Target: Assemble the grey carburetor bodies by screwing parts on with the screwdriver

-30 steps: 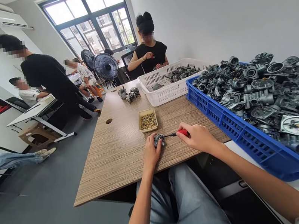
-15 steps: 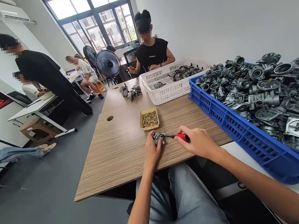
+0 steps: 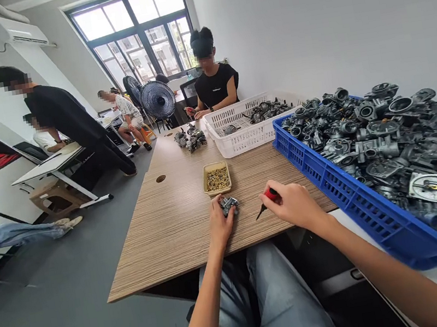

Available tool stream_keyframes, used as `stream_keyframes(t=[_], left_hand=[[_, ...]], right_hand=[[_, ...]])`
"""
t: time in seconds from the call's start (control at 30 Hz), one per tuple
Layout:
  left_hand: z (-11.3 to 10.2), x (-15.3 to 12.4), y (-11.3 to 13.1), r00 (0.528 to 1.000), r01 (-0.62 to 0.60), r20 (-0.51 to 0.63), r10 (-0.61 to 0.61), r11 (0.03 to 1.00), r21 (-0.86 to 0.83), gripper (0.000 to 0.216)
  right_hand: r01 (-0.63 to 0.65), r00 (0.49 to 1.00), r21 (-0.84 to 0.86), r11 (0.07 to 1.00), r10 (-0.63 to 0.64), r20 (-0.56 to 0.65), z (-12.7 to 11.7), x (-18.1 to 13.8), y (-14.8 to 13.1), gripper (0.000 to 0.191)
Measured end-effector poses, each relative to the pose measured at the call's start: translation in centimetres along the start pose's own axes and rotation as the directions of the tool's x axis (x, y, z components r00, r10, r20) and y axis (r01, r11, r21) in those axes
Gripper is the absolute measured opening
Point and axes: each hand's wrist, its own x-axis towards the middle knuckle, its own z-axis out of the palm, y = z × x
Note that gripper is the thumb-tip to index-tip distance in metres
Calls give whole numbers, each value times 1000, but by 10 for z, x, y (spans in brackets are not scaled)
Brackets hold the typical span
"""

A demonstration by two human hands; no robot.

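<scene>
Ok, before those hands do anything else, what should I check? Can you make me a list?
1. Left hand holding the metal part: ok.
2. Right hand holding the red-handled screwdriver: ok.
3. Screwdriver touching the metal part: not ok, there's a gap between them.
4. Tray of little brass-coloured pieces close by: ok, just beyond the left hand; it looks easy to reach.
5. Tiny bits on the metal part tight: cannot tell, too small to see.

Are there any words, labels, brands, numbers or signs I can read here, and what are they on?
Nothing is legible.
Black shirt beyond the white crate: small white lettering, too blurred to read.
Red-handled tool, metal part, blue crate: no text I can make out.
</scene>
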Motion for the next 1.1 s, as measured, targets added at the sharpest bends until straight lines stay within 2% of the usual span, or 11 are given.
stream_keyframes(t=[0.1, 0.27, 0.43, 0.53, 0.73, 0.93, 1.1], left_hand=[[-2, 0, 4, 1000, -23, 5, 23, 1000, 21, 54], [-5, 0, 10, 991, -95, 99, 90, 994, 48, 66], [-3, 0, 12, 998, -47, 52, 41, 992, 119, 74], [-3, -1, 14, 998, -66, 29, 63, 990, 123, 66], [-5, -2, 17, 986, -112, 135, 96, 986, 120, 64], [-9, 0, 20, 977, -95, 190, 97, 995, -19, 40], [-10, 1, 20, 989, -98, 104, 104, 993, -61, 24]], right_hand=[[-21, 998, 39, 999, 23, -52, -7, 5, 10, 27], [-17, 996, 110, 994, 26, -81, -11, 9, 17, 29], [-13, 996, 124, 992, 24, -85, -10, 9, 16, 29], [-21, 996, 124, 992, 32, -87, -10, 9, 16, 30], [-30, 995, 142, 989, 43, -86, -8, 10, 17, 29], [-1, 994, 163, 987, 19, -111, -3, 11, 21, 30], [9, 990, 228, 974, 24, -140, -1, 12, 25, 27]])
